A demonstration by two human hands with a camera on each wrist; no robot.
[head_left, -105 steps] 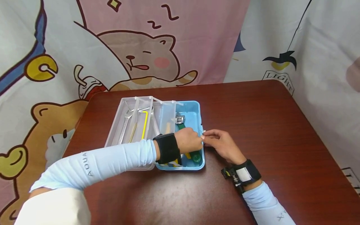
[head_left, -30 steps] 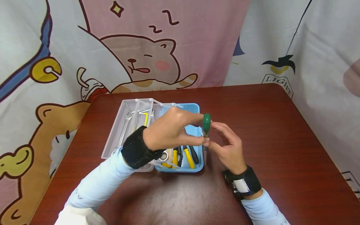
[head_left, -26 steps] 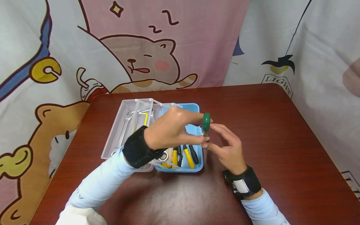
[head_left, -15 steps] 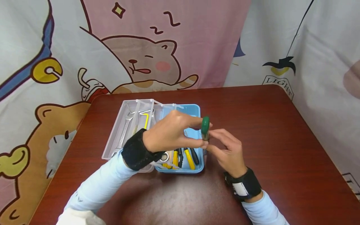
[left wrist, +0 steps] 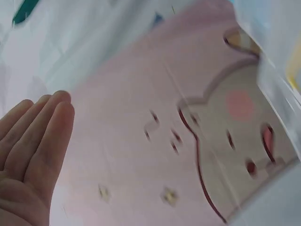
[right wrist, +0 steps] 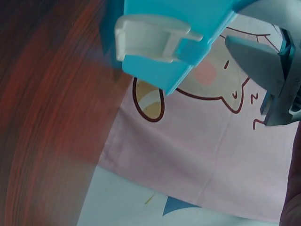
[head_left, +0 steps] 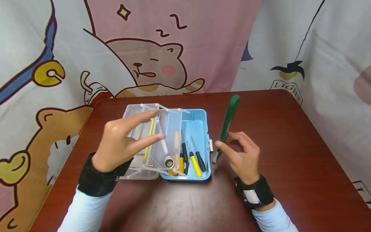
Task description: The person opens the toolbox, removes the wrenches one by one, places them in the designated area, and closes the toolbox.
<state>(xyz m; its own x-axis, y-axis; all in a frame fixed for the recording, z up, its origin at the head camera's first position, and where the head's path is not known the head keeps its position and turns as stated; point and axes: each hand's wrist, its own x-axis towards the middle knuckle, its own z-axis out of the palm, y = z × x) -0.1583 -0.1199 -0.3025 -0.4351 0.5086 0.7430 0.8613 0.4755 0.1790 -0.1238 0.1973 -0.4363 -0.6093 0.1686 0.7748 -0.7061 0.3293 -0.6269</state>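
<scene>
My right hand (head_left: 244,154) pinches an adjustable wrench (head_left: 229,117) near its head, just right of the blue toolbox (head_left: 206,129). Its green handle points up and its metal head hangs downward. Up close in the right wrist view, the wrench head (right wrist: 263,66) shows its parted grey jaws beside the box. Over the clear plastic tray (head_left: 171,124), my left hand (head_left: 118,141) is raised with thumb and fingers spread apart and nothing between them. In the left wrist view the straight fingers of the left hand (left wrist: 35,146) are seen, with a bit of the green handle (left wrist: 24,10) far beyond.
Screwdrivers with yellow handles (head_left: 195,165) and black handles (head_left: 200,162) lie in the box. The tray holds a ratchet wrench (head_left: 164,145) and a yellow hex key (head_left: 149,138). A white latch (head_left: 211,145) sticks out from the box's right side. A printed cloth hangs behind the table (head_left: 278,129).
The adjustable wrench came up out of the box in my left hand and passed to my right. My left hand has let go and drawn back leftward; the handle now tips up to the right.
</scene>
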